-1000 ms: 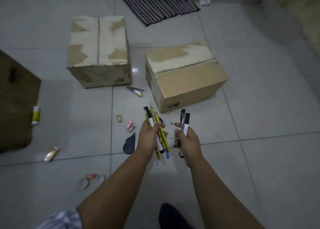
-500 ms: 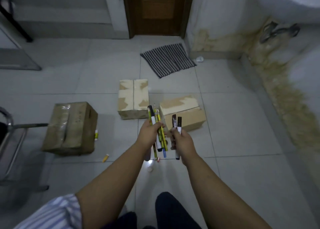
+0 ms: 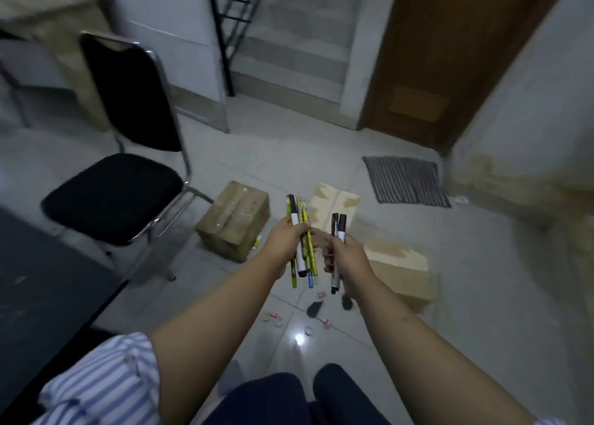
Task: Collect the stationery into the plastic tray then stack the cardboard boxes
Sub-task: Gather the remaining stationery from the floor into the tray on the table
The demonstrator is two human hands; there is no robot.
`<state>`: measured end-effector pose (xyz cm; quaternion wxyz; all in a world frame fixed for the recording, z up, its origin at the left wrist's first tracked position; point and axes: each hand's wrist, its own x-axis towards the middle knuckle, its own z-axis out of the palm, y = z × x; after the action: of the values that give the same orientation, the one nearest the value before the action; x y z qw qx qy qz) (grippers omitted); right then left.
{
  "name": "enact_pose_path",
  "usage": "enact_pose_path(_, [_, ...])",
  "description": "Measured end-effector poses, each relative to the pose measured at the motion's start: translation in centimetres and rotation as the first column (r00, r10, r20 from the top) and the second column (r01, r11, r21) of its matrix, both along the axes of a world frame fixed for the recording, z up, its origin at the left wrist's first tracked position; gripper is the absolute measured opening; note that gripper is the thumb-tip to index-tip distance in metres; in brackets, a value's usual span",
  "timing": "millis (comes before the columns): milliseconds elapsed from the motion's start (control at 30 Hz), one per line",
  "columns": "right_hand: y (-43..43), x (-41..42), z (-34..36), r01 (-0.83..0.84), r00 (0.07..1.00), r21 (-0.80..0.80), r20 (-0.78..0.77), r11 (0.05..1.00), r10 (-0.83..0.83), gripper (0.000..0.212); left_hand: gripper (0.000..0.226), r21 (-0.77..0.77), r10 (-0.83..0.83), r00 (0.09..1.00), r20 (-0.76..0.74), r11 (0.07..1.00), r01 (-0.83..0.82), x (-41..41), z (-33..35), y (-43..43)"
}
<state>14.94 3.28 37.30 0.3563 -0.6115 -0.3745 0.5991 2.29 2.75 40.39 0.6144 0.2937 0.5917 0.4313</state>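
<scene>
1. The left hand (image 3: 284,241) is clenched round a bundle of pencils and pens (image 3: 300,214), with the fingers wrapped about its middle. The shafts are mostly yellow-green, with one white marker capped in black and one blue tip at the lower end. The bundle stands nearly upright.
2. The right hand (image 3: 348,257) grips two markers (image 3: 339,226), white-bodied with black caps. They are also upright, just beside the bundle but apart from it.
3. Both lots are held in the air above the tiled floor (image 3: 482,296), ahead of the person's knees.
4. Below the hands, small pieces of stationery (image 3: 273,318) lie loose on the floor: pinkish bits, a pale ring and two dark shapes (too small and blurred to name).
5. Three cardboard boxes stand singly on the floor.
   - A brown taped box (image 3: 234,218) sits beyond the left hand, with a small pale tube (image 3: 257,242) at its near foot.
   - A pale box (image 3: 337,201) is partly hidden behind the hands and the bundle.
   - A third box (image 3: 401,270) is to the right, its near left corner covered by the right forearm.
6. A black chair (image 3: 112,196) with a chrome frame stands toward the floor's left edge.
7. A striped mat (image 3: 405,180) lies near the far right corner, before a brown door (image 3: 450,54).
8. A dark flat surface (image 3: 32,280) is cut off at the left, and I cannot tell what it is.
</scene>
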Motion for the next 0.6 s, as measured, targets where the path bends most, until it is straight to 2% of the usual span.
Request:
enact_pose_path(100, [-1.0,-5.1,0.6,-0.184,0.983,-0.005,-0.001,0.983,0.184,0.010,0.005,0.006,0.140,0.990,0.007,0.990,-0.140,-4.9,0.9,-3.1])
enact_pose_path(300, [-4.9,-17.1,1.9,-0.483,0.876,0.006,-0.007,0.876,0.483,0.013,0.011,0.027,0.394,0.919,0.010,0.919,-0.394,-16.1,3.1,-11.2])
enact_pose_path(433, [-9.0,-26.6,2.7,-0.665,0.746,0.021,-0.009,0.746,0.665,0.014,0.005,0.030,0.559,0.829,0.022,0.829,-0.559,-23.6,4.0,-17.7])
enact_pose_path(600, [-16.6,-38.1,2.5,-0.822,0.566,0.024,-0.068,0.569,0.821,0.021,0.012,0.016,0.710,0.704,-0.034,0.704,-0.710,-31.6,4.1,-27.0])
